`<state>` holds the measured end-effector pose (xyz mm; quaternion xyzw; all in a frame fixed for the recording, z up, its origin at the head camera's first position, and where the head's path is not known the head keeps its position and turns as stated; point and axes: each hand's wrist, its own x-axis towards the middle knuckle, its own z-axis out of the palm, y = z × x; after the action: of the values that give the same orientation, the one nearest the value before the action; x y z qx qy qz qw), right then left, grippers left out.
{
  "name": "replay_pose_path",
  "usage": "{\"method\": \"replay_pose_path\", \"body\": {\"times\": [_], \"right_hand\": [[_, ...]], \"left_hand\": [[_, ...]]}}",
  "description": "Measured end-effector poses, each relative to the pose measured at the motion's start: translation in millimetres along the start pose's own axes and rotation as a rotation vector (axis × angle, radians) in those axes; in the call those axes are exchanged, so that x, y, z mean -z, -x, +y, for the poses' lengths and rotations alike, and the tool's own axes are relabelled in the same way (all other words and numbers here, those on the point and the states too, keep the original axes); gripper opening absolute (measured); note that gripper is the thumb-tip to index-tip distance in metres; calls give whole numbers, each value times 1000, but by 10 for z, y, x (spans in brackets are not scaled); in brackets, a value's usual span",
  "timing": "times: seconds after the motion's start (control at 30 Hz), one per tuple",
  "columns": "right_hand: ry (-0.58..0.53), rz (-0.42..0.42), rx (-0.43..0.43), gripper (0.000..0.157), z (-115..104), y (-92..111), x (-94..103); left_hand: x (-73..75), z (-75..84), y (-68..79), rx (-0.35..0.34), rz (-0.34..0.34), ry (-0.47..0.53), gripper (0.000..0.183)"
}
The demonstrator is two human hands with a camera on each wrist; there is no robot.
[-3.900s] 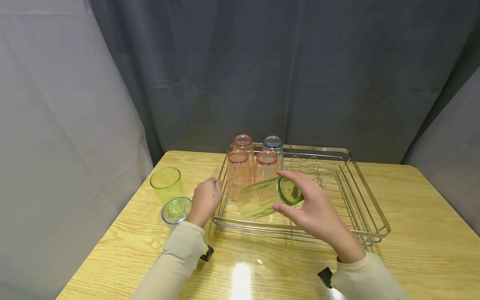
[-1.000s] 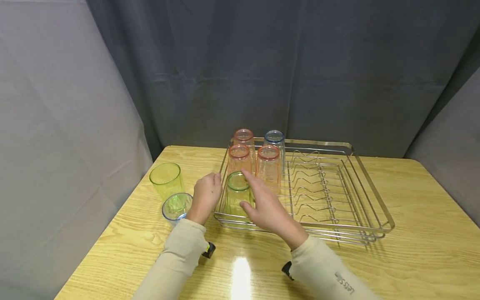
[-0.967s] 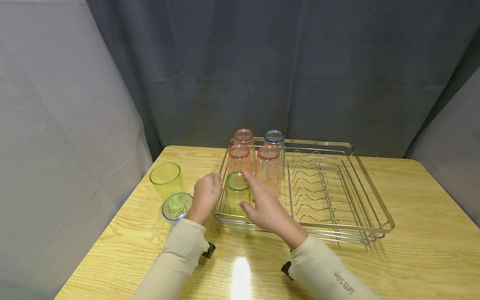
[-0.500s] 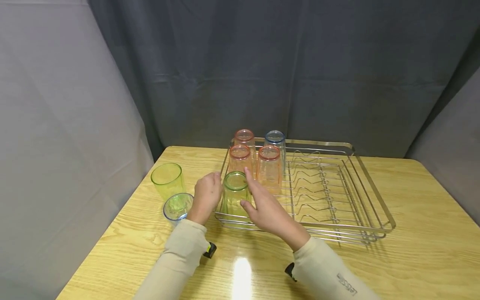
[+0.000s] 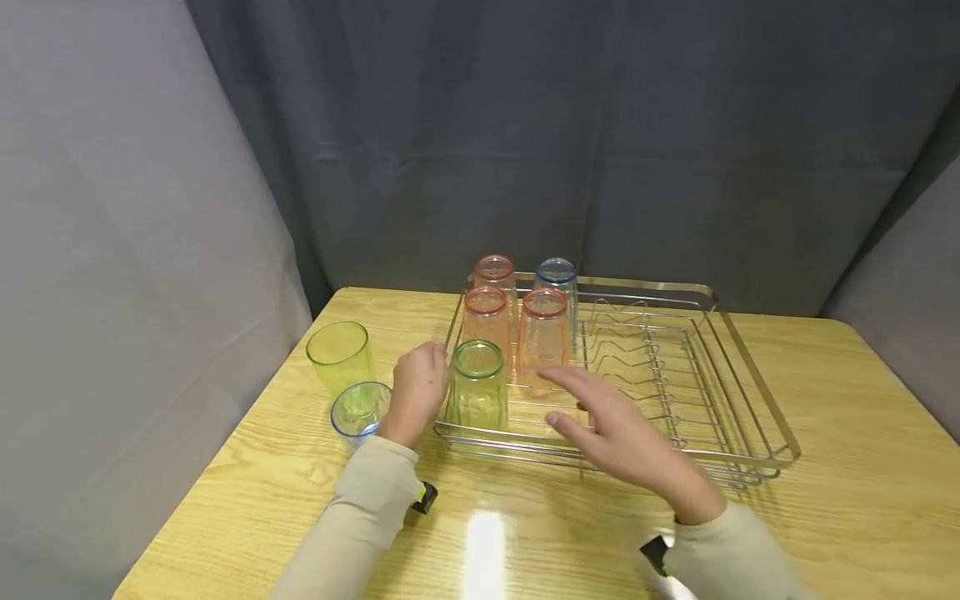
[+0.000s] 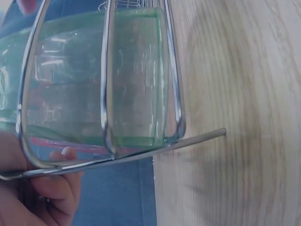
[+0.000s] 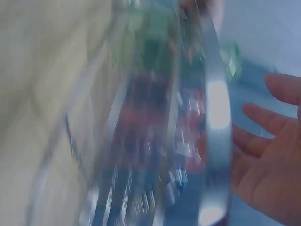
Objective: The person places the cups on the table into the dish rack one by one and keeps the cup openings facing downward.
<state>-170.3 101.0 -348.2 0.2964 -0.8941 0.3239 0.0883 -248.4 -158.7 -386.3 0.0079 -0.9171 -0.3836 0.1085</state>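
Note:
My left hand (image 5: 418, 387) grips the left rail of the metal wire dish rack (image 5: 645, 285); in the left wrist view its fingers (image 6: 61, 190) curl round the rail. Inside the rack's front left corner, a green glass (image 5: 480, 392) stands upside down, right beside that hand. My right hand (image 5: 611, 433) hovers over the rack's front part, fingers spread and holding nothing, apart from the green glass. Behind the green glass are two orange-pink glasses (image 5: 543, 333), a further pink glass (image 5: 495, 268) and a blue-rimmed glass (image 5: 557, 273), all upside down.
Left of the rack, a yellow-green glass (image 5: 341, 358) and a blue-rimmed glass (image 5: 360, 410) stand mouth up on the wooden table (image 5: 247, 500). Wavy wire dividers (image 5: 622, 362) fill the rack's right part. A dark curtain (image 5: 450, 167) hangs behind.
My right hand brought the tilted green glass down into the rack's front left corner, upside down. It has since let go and drawn back to the right. The left hand kept its place.

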Motion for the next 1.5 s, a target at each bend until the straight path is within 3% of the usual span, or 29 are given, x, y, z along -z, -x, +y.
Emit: {"method": "replay_pose_path", "body": {"times": [0.23, 0.4, 0.7, 0.97, 1.1, 1.27, 1.37, 1.5], "right_hand": [[87, 224, -38, 43, 375, 329, 603], [57, 241, -105, 44, 568, 518, 779], [62, 253, -122, 43, 681, 631, 864], [96, 270, -206, 43, 878, 690, 912], [126, 305, -298, 45, 975, 711, 898], [122, 343, -484, 57, 1057, 708, 845], [115, 353, -547, 63, 1113, 704, 841], [110, 231, -609, 66, 1229, 681, 862]], "left_hand": [[-2, 18, 4, 2, 22, -25, 42], [-13, 14, 3, 1, 13, -8, 42], [-16, 21, 6, 13, 32, -21, 43], [2, 30, 15, -2, 16, -11, 43], [-1, 41, 15, -5, 22, -13, 43], [-20, 49, 13, 7, 26, -17, 42], [-27, 40, 11, 12, 20, -23, 42], [-16, 32, 10, 22, 36, -31, 41]]}}
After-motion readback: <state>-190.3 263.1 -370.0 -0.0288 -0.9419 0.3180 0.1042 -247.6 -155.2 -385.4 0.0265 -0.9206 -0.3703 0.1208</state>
